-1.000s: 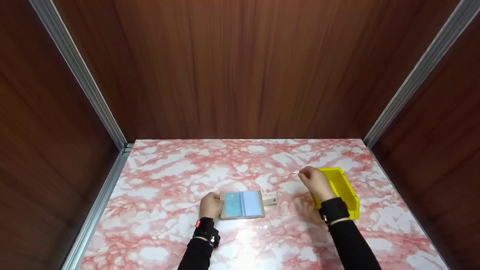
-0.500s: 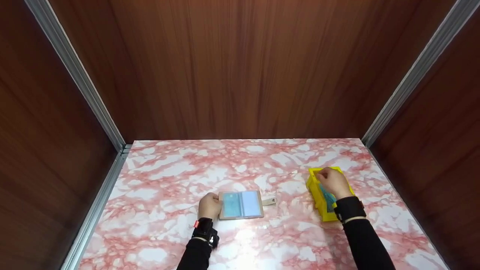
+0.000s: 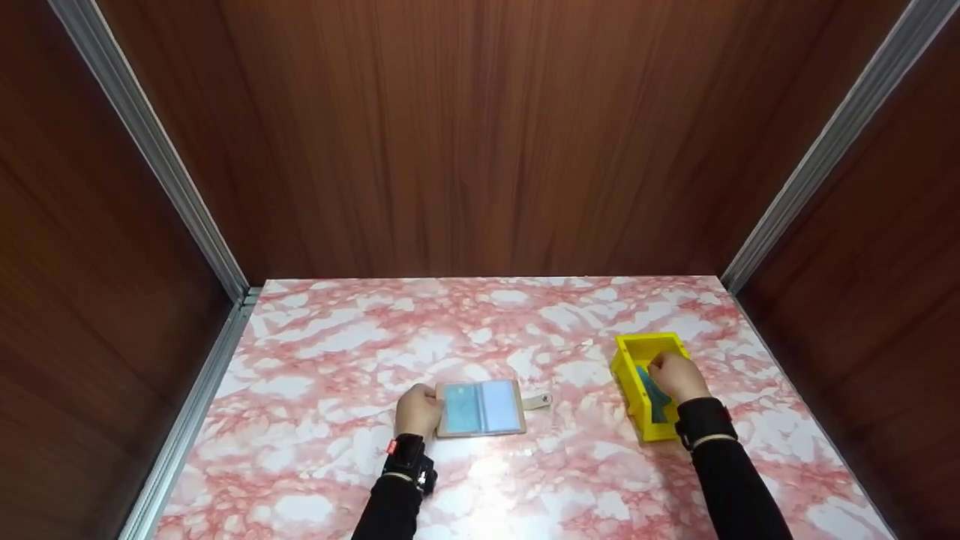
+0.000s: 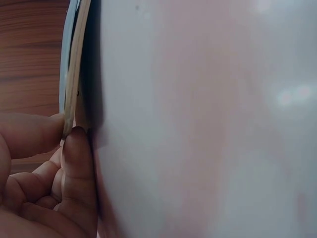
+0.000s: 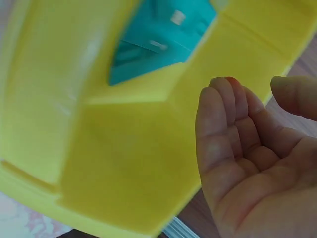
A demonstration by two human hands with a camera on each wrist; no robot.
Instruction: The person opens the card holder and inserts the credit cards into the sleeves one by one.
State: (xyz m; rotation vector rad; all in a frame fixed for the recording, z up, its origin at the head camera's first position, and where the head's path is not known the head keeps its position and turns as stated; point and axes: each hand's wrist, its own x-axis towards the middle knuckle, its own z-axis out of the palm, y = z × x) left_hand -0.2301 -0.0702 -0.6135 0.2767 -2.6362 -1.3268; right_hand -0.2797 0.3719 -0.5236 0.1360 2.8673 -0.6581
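Observation:
A small card holder (image 3: 481,409) lies spread open on the table, with a tan cover, clear bluish sleeves and a snap strap (image 3: 537,402) out to its right. My left hand (image 3: 419,411) pinches its left edge between thumb and finger; the left wrist view shows the tan cover edge (image 4: 77,69) in that pinch. My right hand (image 3: 679,377) is over a yellow bin (image 3: 631,386), fingers loosely bent and thumb apart, nothing between them in the right wrist view. Inside the bin lie teal cards (image 5: 158,37), partly hidden by the hand in the head view.
The pink-and-white marbled table (image 3: 360,330) carries both the holder and the bin. Dark wood panels (image 3: 480,142) stand at the back and both sides, with metal rails (image 3: 202,225) along the corners.
My right hand has moved from the bin's left side rightward over it, then a little nearer to me. Teal cards in the bin have come into sight. The left hand keeps its pinch.

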